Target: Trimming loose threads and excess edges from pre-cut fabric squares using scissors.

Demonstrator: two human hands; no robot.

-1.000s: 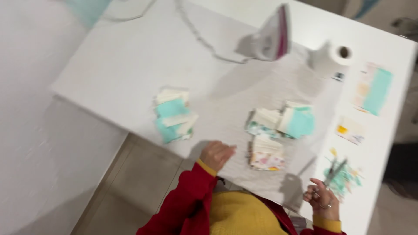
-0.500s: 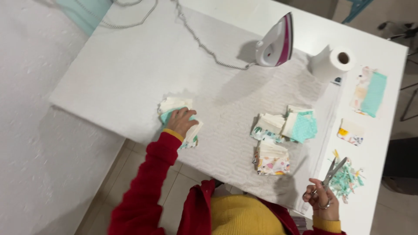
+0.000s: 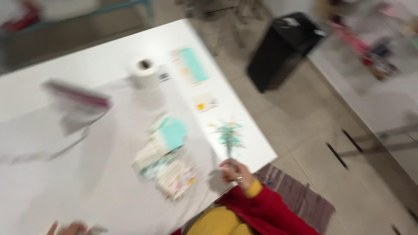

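The view is motion-blurred. My right hand [image 3: 235, 173] is at the white table's [image 3: 109, 204] near right edge, fingers closed around the handles of scissors [image 3: 229, 150] that point away over a heap of teal fabric scraps [image 3: 227, 132]. Only the fingertips of my left hand [image 3: 66, 227] show at the bottom left edge, beside a small pale fabric piece [image 3: 94, 229]. Between the hands lie folded fabric stacks, one teal and white [image 3: 167, 135] and one with a pale print [image 3: 176, 179].
A blurred iron [image 3: 78, 99] with its cord stands at the left, a white paper roll [image 3: 143, 72] behind it. Cut fabric pieces [image 3: 191, 65] lie along the right edge. On the floor are a black bin [image 3: 283, 48] and a striped rug [image 3: 300, 198].
The view has swung to the right, bringing the floor and bin into sight. My left hand has dropped to the bottom left edge of the frame. My right hand stays at the table edge with the scissors.
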